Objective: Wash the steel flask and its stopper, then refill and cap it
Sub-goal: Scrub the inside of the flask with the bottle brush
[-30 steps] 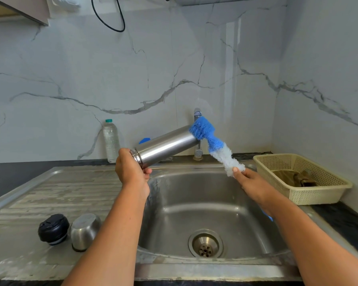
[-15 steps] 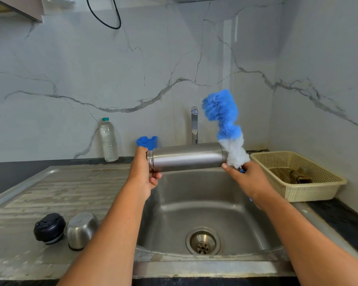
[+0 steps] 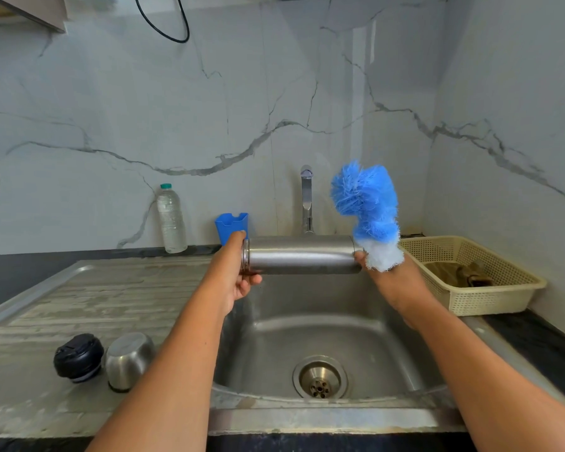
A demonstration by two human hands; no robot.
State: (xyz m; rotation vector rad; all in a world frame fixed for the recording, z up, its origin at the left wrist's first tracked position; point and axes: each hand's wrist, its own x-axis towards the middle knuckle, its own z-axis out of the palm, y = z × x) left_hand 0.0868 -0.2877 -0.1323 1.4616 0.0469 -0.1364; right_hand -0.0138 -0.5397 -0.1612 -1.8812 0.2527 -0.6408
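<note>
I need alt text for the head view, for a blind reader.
The left hand holds a steel flask level over the sink; the right hand holds a blue-and-white brush upright beside its other end. A black stopper sits on the drainboard.

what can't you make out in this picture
Head view: inside of the flask, mouth end covered by the left hand.
Head view: handle of the brush, hidden inside the right hand.
Head view: brownish contents of the basket, too blurred to name.

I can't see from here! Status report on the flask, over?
Left hand grips flask, level over sink. Right hand holds brush, bristles up beside flask. Nothing in the way.
</note>
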